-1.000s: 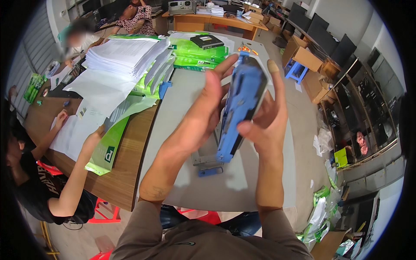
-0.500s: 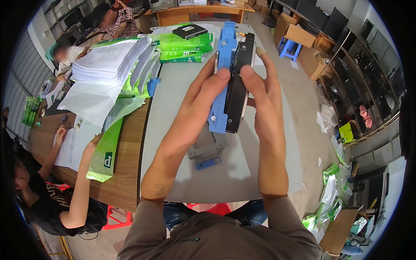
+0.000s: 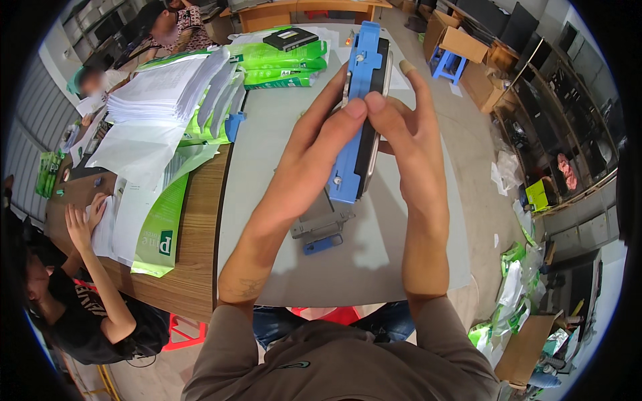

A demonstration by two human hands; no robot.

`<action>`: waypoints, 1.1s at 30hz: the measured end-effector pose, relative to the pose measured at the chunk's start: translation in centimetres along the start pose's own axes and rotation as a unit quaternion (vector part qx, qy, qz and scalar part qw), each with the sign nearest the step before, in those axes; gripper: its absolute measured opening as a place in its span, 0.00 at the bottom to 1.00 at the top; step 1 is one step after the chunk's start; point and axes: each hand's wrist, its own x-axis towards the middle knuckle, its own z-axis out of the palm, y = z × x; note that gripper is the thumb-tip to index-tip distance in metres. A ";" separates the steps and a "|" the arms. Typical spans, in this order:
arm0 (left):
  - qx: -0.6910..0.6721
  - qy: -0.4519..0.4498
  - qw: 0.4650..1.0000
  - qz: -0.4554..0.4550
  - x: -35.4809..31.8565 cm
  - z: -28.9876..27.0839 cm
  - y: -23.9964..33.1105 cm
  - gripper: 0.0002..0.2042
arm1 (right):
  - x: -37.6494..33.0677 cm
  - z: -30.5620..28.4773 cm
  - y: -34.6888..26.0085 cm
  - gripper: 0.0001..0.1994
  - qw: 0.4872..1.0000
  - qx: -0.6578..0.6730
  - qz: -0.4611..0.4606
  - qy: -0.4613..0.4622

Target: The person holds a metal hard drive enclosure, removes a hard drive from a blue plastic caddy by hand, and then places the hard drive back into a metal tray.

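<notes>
While both hands clamp it, the blue bracket (image 3: 354, 113) with its dark drive (image 3: 374, 107) stands upright above the grey table (image 3: 401, 254). Left hand (image 3: 314, 144) grips its left edge; right hand (image 3: 408, 134) grips its right, thumbs touching on front.

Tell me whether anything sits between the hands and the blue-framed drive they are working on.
Nothing visible does. The left hand and the right hand both already grip the long blue plastic bracket with a black and silver drive, thumbs pressed together on its blue edge, raised above the grey metal bracket with a blue tab on the table.
</notes>
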 end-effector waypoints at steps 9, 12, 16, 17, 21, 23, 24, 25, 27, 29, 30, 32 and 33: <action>0.031 -0.004 0.999 -0.015 -0.2 0.2 0.6 0.31 | 0.1 -0.4 -0.3 0.51 0.998 0.052 0.013 -0.014; 0.009 0.017 1.000 -0.013 -0.2 0.2 0.3 0.31 | 0.1 -0.5 -0.2 0.52 0.999 0.046 0.006 -0.017; 0.026 0.010 0.999 -0.029 -0.1 0.0 -0.2 0.31 | 0.3 -0.3 0.1 0.51 0.999 0.038 0.007 -0.014; 0.017 0.015 0.999 -0.043 -0.1 0.1 -0.3 0.31 | 0.3 -0.1 0.3 0.51 0.999 0.044 0.001 -0.013; -0.004 0.028 0.998 -0.055 -0.3 0.2 -0.3 0.31 | 0.4 0.6 1.1 0.51 0.999 0.035 -0.027 -0.006; -0.016 0.018 0.999 -0.036 -0.2 0.6 -0.1 0.31 | 0.4 0.6 1.2 0.51 0.999 0.036 -0.036 -0.007; -0.016 0.018 0.999 -0.037 -0.2 0.7 -0.2 0.31 | 0.4 0.6 1.3 0.51 0.998 0.035 -0.046 -0.009; -0.021 0.016 0.999 -0.031 -0.2 0.8 -0.4 0.30 | 0.4 0.5 1.4 0.51 0.998 0.035 -0.045 -0.008; -0.026 0.015 0.999 -0.023 -0.2 0.8 -0.7 0.30 | 0.4 0.5 1.5 0.51 0.995 0.046 -0.088 -0.014; -0.034 -0.001 0.999 -0.021 -0.2 0.7 -0.9 0.29 | 0.1 0.6 1.2 0.50 0.994 0.010 -0.109 -0.002; -0.033 -0.001 0.999 -0.020 -0.2 0.6 -1.3 0.29 | -0.1 0.7 1.0 0.49 0.991 -0.026 -0.129 0.009; -0.082 0.050 0.995 -0.013 -0.3 0.5 -1.8 0.23 | -0.3 0.8 0.7 0.47 0.992 -0.003 -0.122 0.009; -0.100 0.065 0.993 -0.010 -0.3 0.6 -1.8 0.21 | -0.4 0.8 0.5 0.45 0.993 0.017 -0.116 0.014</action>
